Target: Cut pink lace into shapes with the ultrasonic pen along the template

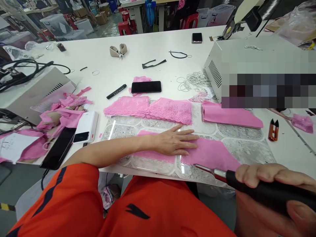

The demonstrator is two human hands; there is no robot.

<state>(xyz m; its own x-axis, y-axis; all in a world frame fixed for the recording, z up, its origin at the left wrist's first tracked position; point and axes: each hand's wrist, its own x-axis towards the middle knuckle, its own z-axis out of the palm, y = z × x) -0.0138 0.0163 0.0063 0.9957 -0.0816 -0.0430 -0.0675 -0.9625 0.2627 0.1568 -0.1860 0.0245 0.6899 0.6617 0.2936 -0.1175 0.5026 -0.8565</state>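
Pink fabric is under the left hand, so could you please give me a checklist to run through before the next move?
1. Left hand spread on the pink fabric: ok.
2. Right hand gripping the black-handled tool: ok.
3. Left fingers apart from the tool's metal tip: ok.
4. Tip touching the fabric: cannot tell.
5. Tip temperature: cannot tell.
6. Orange thread snips off the fabric: ok.

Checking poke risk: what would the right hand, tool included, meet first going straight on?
Probably the pink fabric by the tip of the tool, then perhaps the left hand; depth is unclear.
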